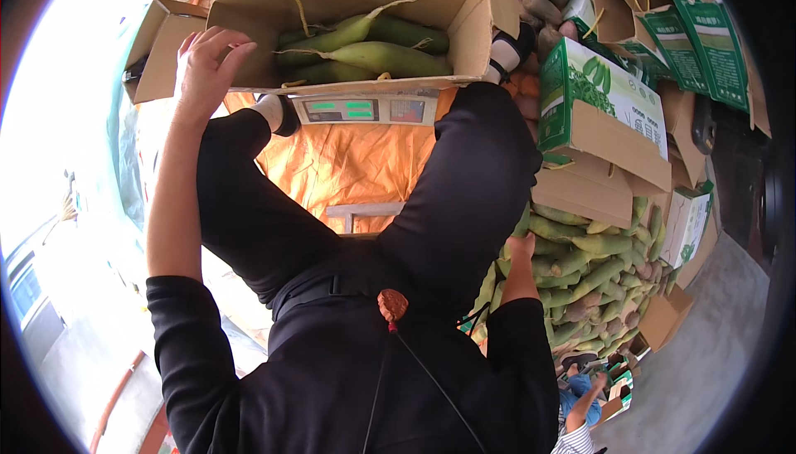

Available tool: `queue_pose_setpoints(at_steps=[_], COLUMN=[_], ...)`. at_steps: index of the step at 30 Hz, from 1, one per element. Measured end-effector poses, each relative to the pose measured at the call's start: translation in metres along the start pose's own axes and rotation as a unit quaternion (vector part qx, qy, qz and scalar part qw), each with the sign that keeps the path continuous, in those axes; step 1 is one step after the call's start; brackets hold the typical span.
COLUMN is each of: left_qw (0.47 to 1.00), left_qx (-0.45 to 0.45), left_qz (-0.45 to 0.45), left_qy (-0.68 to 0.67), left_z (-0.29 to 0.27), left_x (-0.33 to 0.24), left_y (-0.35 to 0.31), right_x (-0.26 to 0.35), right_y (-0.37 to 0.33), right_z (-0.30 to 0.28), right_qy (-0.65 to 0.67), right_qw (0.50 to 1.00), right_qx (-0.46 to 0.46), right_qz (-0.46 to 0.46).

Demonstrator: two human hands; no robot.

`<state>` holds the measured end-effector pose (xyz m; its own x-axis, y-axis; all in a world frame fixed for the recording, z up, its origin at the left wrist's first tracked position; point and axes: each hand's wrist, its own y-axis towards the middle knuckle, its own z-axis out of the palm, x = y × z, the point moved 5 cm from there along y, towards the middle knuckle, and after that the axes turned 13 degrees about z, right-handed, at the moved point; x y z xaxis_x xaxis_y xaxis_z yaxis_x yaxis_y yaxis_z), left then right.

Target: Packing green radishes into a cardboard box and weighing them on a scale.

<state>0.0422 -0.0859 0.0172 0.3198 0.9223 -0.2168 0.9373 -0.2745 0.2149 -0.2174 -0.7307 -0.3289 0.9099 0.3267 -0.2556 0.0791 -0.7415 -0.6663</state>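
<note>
Scale risk: if the left hand (211,60) bears on the open cardboard box (471,35), the digital scale (340,110) under it would likely read off.
Radish tails: green radishes (390,58) lie lengthwise in the box; one thin root tip rises toward the back wall, so a flap folded down could snap it.
Rope handle: yellow loop (297,8) hangs inside above the radishes; could snag one going in.
Pile risk: loose radish pile (601,271) beside the right thigh; pulling one from the edge could let neighbours roll.
Printed carton: green-and-white carton (613,97) sits tilted above the pile; a bump might tip it.
Left hand: arm stretched forward, hand at box's left end, fingers loosely bent, no radish in grip; can't tell if clamped on the wall.
Right hand: low (521,247), outside the right thigh, at pile edge; fingers mostly hidden, grip can't be told.
</note>
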Motion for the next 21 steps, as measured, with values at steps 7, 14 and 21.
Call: queue_pose_setpoints(at_steps=[7,14,21], left_qw=[1.000,0.999,0.998], left_qx=[-0.011,-0.023,-0.042], left_qz=[-0.020,-0.047,-0.051], left_qy=[0.003,-0.006,-0.018], left_z=[-0.003,-0.010,-0.010], left_x=[0.001,0.005,0.003], left_y=[-0.004,-0.006,-0.002], right_x=[-0.021,-0.019,0.072], right_y=[-0.016,-0.110,-0.235], right_z=[0.015,-0.025,-0.156], right_qy=[0.103,0.170,0.256], right_qw=[0.988,0.962,0.895], right_qx=[0.110,0.186,0.147], right_qz=[0.022,-0.105,-0.333])
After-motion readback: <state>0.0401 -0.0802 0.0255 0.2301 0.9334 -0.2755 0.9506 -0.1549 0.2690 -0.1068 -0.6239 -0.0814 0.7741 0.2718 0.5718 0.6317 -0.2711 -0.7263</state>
